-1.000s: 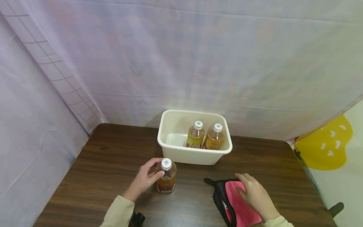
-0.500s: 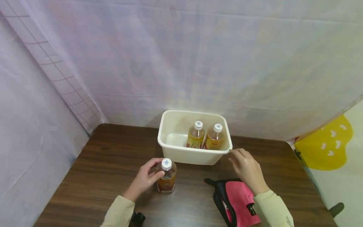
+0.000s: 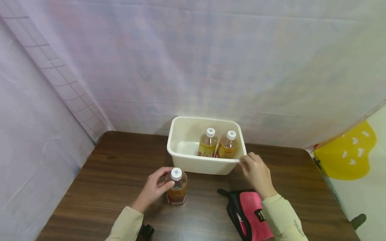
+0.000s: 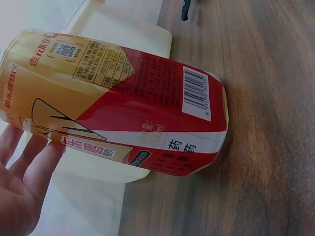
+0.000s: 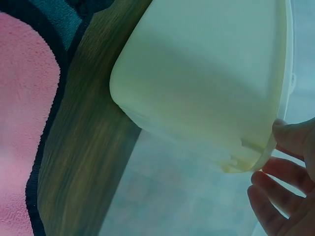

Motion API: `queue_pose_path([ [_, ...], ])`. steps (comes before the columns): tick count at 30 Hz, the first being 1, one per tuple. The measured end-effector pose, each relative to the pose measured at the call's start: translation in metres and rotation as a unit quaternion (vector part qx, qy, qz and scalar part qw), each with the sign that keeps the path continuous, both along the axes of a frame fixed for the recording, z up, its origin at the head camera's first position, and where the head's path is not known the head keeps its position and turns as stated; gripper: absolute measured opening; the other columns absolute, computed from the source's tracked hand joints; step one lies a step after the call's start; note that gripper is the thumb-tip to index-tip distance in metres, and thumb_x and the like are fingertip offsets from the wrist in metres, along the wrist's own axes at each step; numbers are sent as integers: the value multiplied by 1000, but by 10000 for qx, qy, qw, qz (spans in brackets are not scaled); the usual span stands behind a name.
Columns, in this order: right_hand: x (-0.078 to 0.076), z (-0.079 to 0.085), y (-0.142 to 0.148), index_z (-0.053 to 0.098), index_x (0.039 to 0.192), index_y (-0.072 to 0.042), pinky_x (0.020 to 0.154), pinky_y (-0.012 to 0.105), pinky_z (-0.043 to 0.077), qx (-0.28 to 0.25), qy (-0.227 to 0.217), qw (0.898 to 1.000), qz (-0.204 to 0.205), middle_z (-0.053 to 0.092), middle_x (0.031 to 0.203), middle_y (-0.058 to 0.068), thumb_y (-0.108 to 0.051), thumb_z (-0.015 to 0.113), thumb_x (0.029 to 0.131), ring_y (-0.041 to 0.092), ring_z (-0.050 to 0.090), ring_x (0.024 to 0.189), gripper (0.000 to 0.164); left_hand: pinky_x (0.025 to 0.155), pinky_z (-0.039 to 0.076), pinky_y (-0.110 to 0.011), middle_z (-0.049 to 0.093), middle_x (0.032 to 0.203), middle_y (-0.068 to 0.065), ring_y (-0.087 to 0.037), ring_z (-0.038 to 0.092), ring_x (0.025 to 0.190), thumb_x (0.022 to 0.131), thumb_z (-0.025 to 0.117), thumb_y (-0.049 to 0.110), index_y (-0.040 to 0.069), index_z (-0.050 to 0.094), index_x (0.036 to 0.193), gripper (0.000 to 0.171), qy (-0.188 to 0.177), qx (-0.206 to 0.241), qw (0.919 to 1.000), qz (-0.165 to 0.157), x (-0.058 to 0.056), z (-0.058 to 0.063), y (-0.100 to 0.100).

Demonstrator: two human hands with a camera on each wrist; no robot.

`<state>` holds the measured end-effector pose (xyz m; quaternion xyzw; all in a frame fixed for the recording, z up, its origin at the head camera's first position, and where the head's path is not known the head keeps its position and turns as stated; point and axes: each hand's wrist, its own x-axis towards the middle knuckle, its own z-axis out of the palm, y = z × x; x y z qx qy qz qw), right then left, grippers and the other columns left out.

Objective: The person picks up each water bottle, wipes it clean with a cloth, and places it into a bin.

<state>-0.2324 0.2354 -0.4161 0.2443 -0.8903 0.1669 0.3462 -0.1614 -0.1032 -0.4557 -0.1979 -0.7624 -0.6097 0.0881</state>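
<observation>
A white-capped drink bottle stands upright on the table in front of the bin. My left hand grips it around the upper part. In the left wrist view the bottle shows a yellow and red label with a barcode. My right hand pinches the front right corner of the cream plastic bin at its rim. The right wrist view shows thumb and fingers on either side of that rim. Inside the bin, two similar bottles, a left one and a right one, stand at the right end.
A pink pouch with black edging lies on the dark wooden table, beneath my right forearm. A small black object sits near my left sleeve. Behind the bin hangs a pale curtain.
My right hand has moved from over the pink pouch up to the bin's front right corner and taken hold of its rim. My left hand and its bottle have stayed in place.
</observation>
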Motion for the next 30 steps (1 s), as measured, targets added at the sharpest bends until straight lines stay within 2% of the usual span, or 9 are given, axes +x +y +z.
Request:
queue_pose_path([
  [7,1,5,-3,65,76,-7,46,39,43,-37,-84,9999,-134,51,69,3,-3,76,67,23,50,62,15,81,49,-42,58,110,-16,-23,54,102,77,70,7,2,56,112,37,81,-24,9999,-79,1,3,2],
  [10,1,6,-4,65,76,-6,46,39,43,-9,-108,9998,-170,51,69,3,-3,76,67,23,51,62,15,80,50,-40,60,106,-13,-21,56,98,75,72,7,3,58,109,37,208,-200,9996,43,0,6,2],
  [12,2,6,-4,65,76,-6,47,40,44,1,-123,9998,-171,51,69,3,-3,76,67,23,51,63,15,78,51,-38,62,103,-13,-21,58,95,73,73,3,1,59,107,36,344,-285,9989,107,0,12,4],
  [16,2,6,-4,65,77,-6,48,40,45,19,-162,9997,-172,50,69,3,-3,77,66,23,52,63,16,75,52,-37,63,99,-17,-22,59,89,71,73,-1,-4,60,102,34,447,-439,9979,137,4,37,5],
  [18,2,6,-4,65,77,-6,48,40,45,22,-184,9997,-177,50,69,3,-3,77,67,23,52,63,16,73,53,-35,63,99,-16,-20,59,89,72,73,0,-3,60,103,33,389,-496,9979,152,3,49,4],
  [20,2,5,-4,65,77,-6,47,39,44,25,-199,9996,-191,50,69,3,-3,77,66,22,52,63,16,72,53,-32,63,100,-13,-16,58,89,72,73,3,0,61,104,33,442,-532,9975,152,-1,56,0],
  [24,3,6,-4,65,77,-6,46,39,44,39,-205,9995,-223,51,69,4,-3,77,66,22,51,62,16,68,53,-27,64,100,-8,-14,58,87,73,73,8,5,62,106,34,848,-724,9937,101,-15,76,-7],
  [30,3,5,-4,65,77,-6,46,39,45,50,-198,9994,-263,51,69,4,-3,77,67,22,52,62,16,67,54,-29,64,101,-10,-21,60,89,74,70,10,4,61,107,35,1111,-857,9901,79,-23,135,-11],
])
